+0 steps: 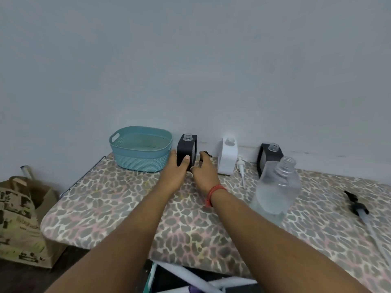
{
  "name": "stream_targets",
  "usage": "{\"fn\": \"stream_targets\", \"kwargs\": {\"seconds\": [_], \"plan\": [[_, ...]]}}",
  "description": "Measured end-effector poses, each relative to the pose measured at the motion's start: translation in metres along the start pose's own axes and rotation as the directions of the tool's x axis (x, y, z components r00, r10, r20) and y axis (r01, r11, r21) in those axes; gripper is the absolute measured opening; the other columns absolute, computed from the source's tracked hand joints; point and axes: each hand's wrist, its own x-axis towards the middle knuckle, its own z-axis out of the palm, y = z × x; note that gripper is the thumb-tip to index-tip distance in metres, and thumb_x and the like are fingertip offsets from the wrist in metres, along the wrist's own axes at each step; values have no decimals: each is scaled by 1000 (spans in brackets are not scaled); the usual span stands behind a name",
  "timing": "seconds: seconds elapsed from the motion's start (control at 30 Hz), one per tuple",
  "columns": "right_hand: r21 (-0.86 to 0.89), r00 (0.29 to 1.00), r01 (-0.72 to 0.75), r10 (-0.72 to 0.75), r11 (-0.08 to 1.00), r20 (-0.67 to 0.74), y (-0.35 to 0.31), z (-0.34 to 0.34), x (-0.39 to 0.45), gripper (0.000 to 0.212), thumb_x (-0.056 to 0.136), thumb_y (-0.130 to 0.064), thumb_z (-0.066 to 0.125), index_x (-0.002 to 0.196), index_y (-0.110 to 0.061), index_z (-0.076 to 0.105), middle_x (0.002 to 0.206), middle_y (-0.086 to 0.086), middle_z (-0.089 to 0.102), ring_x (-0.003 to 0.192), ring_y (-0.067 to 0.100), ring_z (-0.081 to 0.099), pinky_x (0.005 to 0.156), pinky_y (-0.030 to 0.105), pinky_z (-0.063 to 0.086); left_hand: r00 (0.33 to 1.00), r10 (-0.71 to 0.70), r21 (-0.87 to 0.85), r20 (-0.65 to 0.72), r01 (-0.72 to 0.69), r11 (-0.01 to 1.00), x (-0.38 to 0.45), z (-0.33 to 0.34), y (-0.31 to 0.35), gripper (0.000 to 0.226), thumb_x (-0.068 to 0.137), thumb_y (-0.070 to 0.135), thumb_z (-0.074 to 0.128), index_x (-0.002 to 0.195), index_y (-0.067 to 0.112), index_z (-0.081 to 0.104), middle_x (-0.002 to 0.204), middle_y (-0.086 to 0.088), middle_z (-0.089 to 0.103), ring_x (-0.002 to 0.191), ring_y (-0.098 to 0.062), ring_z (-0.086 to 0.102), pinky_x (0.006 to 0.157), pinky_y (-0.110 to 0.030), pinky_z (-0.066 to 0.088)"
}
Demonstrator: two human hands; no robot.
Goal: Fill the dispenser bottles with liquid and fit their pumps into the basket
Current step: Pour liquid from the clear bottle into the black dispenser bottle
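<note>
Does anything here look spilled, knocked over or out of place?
No spill shows. The three dispenser bottles stand open-necked, while a white pump and a black pump lie loose on the patterned board. The basket looks empty.

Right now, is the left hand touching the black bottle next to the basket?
Touching. The head view shows the left hand wrapped around the black bottle, its thumb lying flat on the bottle's front face.
</note>
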Motion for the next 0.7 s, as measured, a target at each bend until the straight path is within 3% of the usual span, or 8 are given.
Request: {"fn": "stream_targets", "kwargs": {"seconds": [0.07,0.17,0.23,0.33,0.4,0.57,0.7], "plan": [[47,1000,-6,6,999,1,5,8,11,56,88,0,49,138,-26,50,107,-20,57,88,-6,53,78,11,41,1000,-27,-87,1,27,996,13,2,-5,56,104,43,47,155,23,32,151,7,46,136,-12,47,112,-35,37],[102,999,20,-22,995,23,7,22,23,49,90,-5,49,127,-36,56,118,-12,67,103,1,62,87,16,48,999,-35,-207,-6,33,978,25,4,-9,32,105,35,49,137,33,48,116,24,61,95,17,61,78,-10,46],[115,999,18,-22,993,32,7,28,29,47,91,-9,48,127,-38,57,118,-12,67,105,3,63,91,22,50,999,-50,-290,-9,45,956,31,6,-10,24,104,34,50,127,39,53,107,26,63,87,18,62,66,-7,49],[109,999,33,-35,994,14,10,33,29,44,94,-16,49,133,-37,55,119,-9,67,107,9,64,98,35,51,998,-58,-326,-23,47,944,31,7,-11,24,104,33,52,126,36,60,113,17,68,102,3,64,83,-20,53],[107,999,53,-54,993,4,10,33,23,41,94,-20,50,132,-36,55,118,-9,68,107,10,64,99,38,52,999,-40,-312,-32,28,950,26,6,-10,26,103,32,53,127,33,62,113,17,69,103,3,65,89,-24,53],[124,995,97,-99,987,4,2,27,-6,48,92,-15,49,135,-37,52,121,-9,67,110,11,64,100,40,52,999,6,-319,-45,-20,948,-6,3,2,27,103,28,54,129,32,61,115,18,69,99,8,65,76,-8,49],[133,993,118,-119,984,-1,-2,19,-47,46,95,-16,50,135,-38,50,122,-12,67,110,8,64,98,34,52,998,15,-346,-58,-34,938,-48,0,11,30,103,28,54,131,31,61,116,18,69,101,8,65,76,-6,49]]}}
